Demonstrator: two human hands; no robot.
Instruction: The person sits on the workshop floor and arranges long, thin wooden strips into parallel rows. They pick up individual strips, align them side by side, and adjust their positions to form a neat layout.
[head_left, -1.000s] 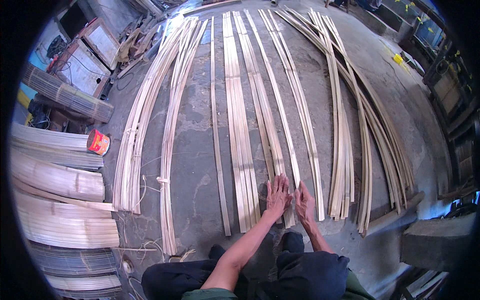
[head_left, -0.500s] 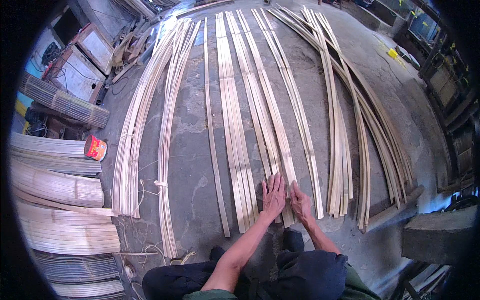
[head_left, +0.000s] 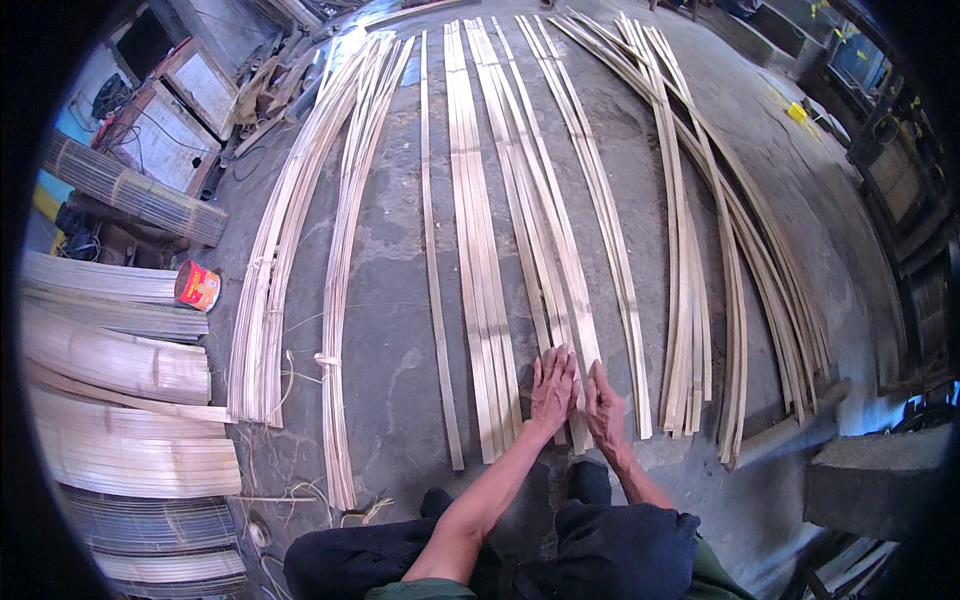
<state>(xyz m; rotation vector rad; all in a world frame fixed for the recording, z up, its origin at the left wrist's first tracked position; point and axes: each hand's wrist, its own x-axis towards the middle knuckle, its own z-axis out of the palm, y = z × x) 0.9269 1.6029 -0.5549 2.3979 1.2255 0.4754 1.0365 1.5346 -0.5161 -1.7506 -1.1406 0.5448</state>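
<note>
Long, flat bamboo strips (head_left: 530, 240) lie side by side on the floor in front of me, their near ends under and between my hands. My left hand (head_left: 553, 390) lies flat on the near ends of this group, fingers stretched forward. Right beside it, my right hand (head_left: 606, 412) stands more on its edge, fingers straight and together, against the right side of the outermost strip. Neither hand is wrapped round a strip. To the left lie a close group of strips (head_left: 478, 270) and a single strip (head_left: 432, 270). A narrow pair (head_left: 610, 260) lies to the right.
Tied strip bundles (head_left: 262, 265) (head_left: 335, 390) lie farther left. Loose, crossing strips (head_left: 690, 320) fan out at right. Slatted bamboo panels (head_left: 140, 460) and a red tin (head_left: 197, 286) line the left side. A concrete block (head_left: 880, 480) stands at lower right.
My right hand has straightened its fingers forward and turned onto its edge beside the strips. The strips by my hands lie closer together. My left hand stays flat, and the view has shifted slightly.
</note>
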